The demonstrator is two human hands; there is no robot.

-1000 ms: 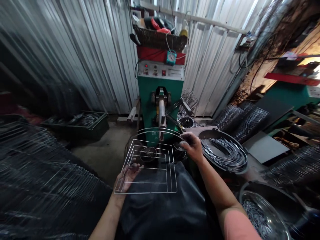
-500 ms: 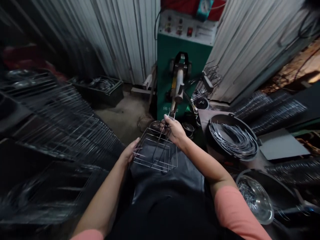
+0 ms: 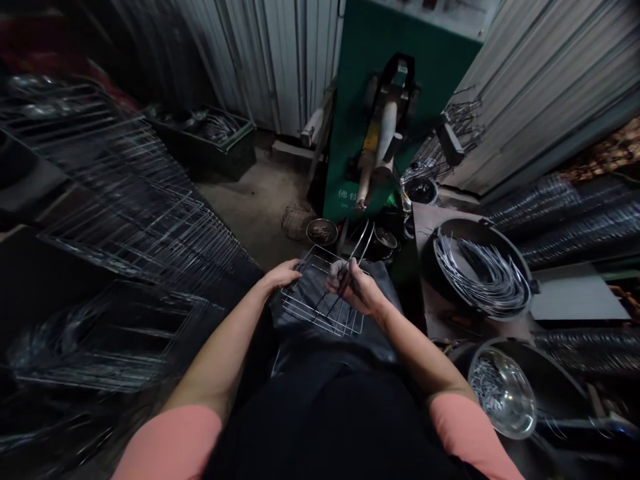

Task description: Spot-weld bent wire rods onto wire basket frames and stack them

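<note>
My left hand is closed on the left edge of a shallow wire rack, thumb over its rim. The rack lies tilted over a dark apron on my lap. Above its middle, my right hand grips a bent wire handle, two curved wires rising past the fingers and others running down over the rack. Whether handle and rack are joined, I cannot tell. Just beyond the handle's upper end is the metal arm of a green machine, with a small gap between.
Stacked wire racks crowd the left. At right, a black pan holds curved wires, and a metal bowl holds small wire pieces. A small round dish sits below the machine; a green bin stands behind left.
The wire handle has come away from the machine's arm tip, back towards me. Both hands and the rack have shifted slightly right in view, and the view has tipped downward.
</note>
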